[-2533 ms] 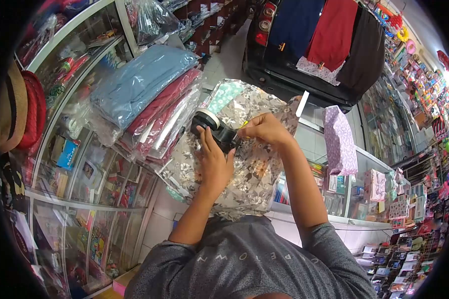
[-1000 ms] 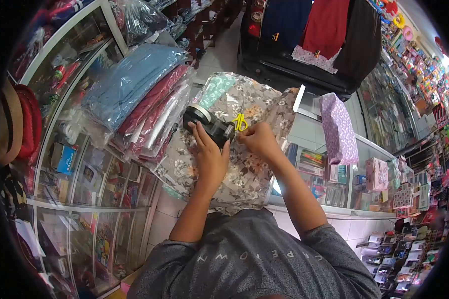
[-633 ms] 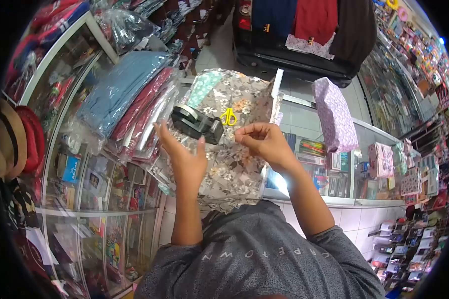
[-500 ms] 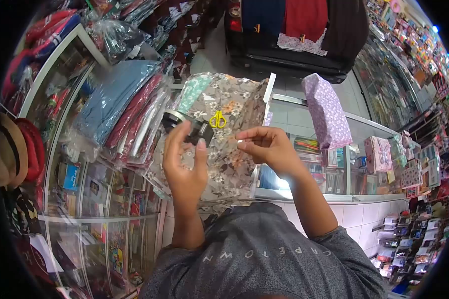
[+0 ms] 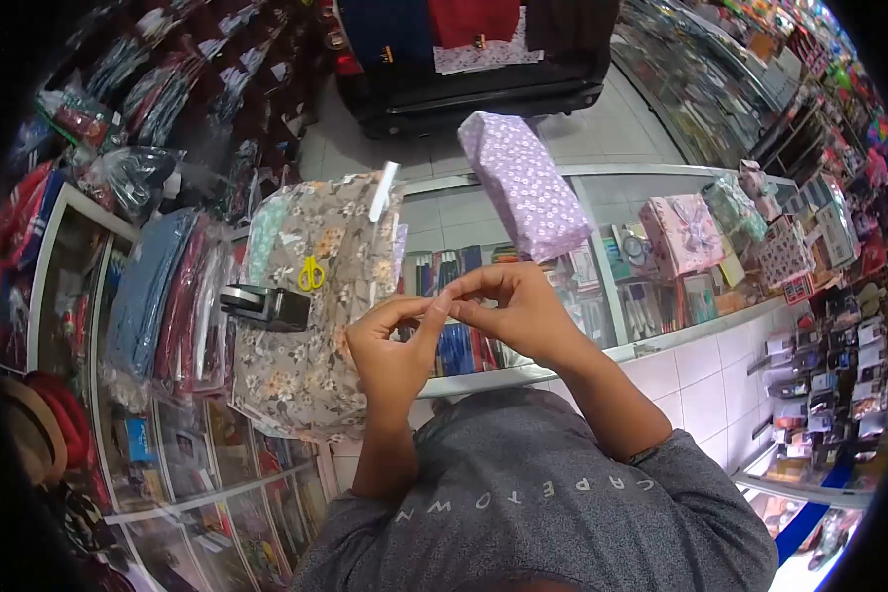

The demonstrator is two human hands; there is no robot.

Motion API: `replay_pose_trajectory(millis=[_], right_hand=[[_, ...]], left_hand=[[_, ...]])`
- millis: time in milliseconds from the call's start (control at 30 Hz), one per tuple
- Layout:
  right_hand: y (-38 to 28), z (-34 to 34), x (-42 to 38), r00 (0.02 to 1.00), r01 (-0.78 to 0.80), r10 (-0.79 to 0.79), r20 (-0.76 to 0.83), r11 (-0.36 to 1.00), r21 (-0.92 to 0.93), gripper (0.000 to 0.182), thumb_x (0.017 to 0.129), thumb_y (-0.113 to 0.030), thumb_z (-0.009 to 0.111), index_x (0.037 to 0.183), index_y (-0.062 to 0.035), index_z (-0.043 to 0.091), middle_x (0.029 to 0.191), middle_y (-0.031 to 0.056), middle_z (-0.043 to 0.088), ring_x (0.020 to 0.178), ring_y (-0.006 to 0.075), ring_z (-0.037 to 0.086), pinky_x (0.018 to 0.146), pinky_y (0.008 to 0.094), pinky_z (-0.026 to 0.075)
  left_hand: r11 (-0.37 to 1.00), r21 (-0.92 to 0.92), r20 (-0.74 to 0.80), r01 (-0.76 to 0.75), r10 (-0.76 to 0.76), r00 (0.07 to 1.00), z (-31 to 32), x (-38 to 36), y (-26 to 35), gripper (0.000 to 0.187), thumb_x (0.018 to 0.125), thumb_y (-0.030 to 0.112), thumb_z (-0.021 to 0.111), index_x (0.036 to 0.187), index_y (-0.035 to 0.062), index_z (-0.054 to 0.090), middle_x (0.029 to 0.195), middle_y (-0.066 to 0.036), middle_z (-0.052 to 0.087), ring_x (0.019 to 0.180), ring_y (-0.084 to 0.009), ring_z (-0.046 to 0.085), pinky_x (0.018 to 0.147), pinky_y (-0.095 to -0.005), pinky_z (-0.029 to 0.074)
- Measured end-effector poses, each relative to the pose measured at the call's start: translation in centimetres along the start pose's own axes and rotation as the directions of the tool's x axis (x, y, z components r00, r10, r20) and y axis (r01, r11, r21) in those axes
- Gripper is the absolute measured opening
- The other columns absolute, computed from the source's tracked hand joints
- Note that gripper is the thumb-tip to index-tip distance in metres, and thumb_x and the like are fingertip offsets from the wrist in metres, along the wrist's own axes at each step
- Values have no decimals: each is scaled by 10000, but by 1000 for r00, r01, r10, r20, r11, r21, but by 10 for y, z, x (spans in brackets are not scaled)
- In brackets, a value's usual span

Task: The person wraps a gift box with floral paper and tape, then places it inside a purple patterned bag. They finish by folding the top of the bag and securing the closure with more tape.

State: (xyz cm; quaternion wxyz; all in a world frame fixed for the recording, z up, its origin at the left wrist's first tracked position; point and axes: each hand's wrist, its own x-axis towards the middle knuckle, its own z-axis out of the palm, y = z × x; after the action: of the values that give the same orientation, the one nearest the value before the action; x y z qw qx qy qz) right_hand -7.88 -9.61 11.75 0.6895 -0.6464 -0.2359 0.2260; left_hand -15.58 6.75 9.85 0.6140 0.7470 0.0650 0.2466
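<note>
Above the front edge of the glass counter, my left hand (image 5: 395, 355) and my right hand (image 5: 525, 311) meet fingertip to fingertip. Both are closed in a pinch. A small piece of tape seems to be between them, mostly hidden by the fingers. To the left of my hands, grey-brown flowered wrapping paper (image 5: 296, 370) lies on the counter. On it rest a black tape dispenser (image 5: 286, 309) and yellow-handled scissors (image 5: 311, 274). A box wrapped in purple flowered paper (image 5: 531, 187) lies on the glass just beyond my right hand.
Plastic-bagged clothes (image 5: 153, 306) are stacked left of the paper. Several wrapped boxes, one of them pink with a bow (image 5: 683, 235), stand on the glass counter (image 5: 622, 266) to the right. A dark case (image 5: 483, 94) draped with cloths stands across the aisle.
My left hand has moved away from the tape dispenser to meet my right hand's fingertips. The view has turned right, so the paper and dispenser now appear farther left.
</note>
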Motion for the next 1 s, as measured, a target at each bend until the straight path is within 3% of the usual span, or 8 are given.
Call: replay_pose_trajectory(millis=[67,467,600,633,767,867,933,1000], right_hand=[[-9,-14,-9,975,-210,208,-82,978,-7,187,947,-80,771,1100,27,777,930,40,753,806,55,641,688,215,515],[-7,-129,10,997,29,-18,-70,988,150,356,913,-63,789,1244,24,694,950,41,744,836,52,653,702,207,530],[26,-158,29,988,141,-141,57,990,-1,291,955,-36,740,1244,1,731,1073,59,720,931,92,676,743,224,604],[32,-159,29,994,112,-112,12,994,15,213,944,-64,755,1151,-24,789,968,37,756,828,54,635,681,216,494],[60,-166,30,930,368,-365,49,921,-125,164,930,-76,779,1079,-10,796,961,55,762,822,57,641,693,226,508],[80,-163,25,951,310,-310,7,950,45,164,935,-84,784,1081,-9,789,961,45,759,794,47,639,650,220,502],[75,-159,12,1000,-29,27,12,954,299,184,953,-91,774,1115,-4,777,955,29,751,771,33,629,627,207,489],[74,-153,7,1000,-15,15,3,937,349,200,965,-118,774,1124,3,766,900,0,732,715,16,600,586,194,461]], left_hand=[[992,90,-50,-87,92,994,19,1,4,105,882,67,830,878,-29,787,829,-80,755,767,-120,683,685,-252,521],[868,-440,303,-230,384,872,111,94,-33,48,886,5,771,861,-30,748,910,-106,758,881,-217,697,843,-342,534],[770,-60,164,-636,636,754,130,98,-50,46,850,25,791,837,38,749,890,-80,751,970,-266,666,887,-375,523],[768,-53,160,-638,638,754,131,93,-54,46,850,25,791,837,38,749,890,-80,751,970,-266,666,887,-375,523],[751,100,145,-652,638,757,132,86,-71,70,825,61,826,847,74,761,1031,-77,734,1042,-276,624,836,-373,512],[718,124,150,-685,668,729,133,81,-82,103,801,106,858,857,79,776,1254,-131,644,1090,-286,592,806,-363,495],[726,146,188,-672,647,739,130,81,-83,109,795,112,864,856,81,779,1269,-127,636,1096,-280,588,809,-366,494],[694,134,222,-707,675,704,131,84,-83,118,790,111,870,858,77,781,1250,-125,640,1097,-277,589,816,-374,496]])
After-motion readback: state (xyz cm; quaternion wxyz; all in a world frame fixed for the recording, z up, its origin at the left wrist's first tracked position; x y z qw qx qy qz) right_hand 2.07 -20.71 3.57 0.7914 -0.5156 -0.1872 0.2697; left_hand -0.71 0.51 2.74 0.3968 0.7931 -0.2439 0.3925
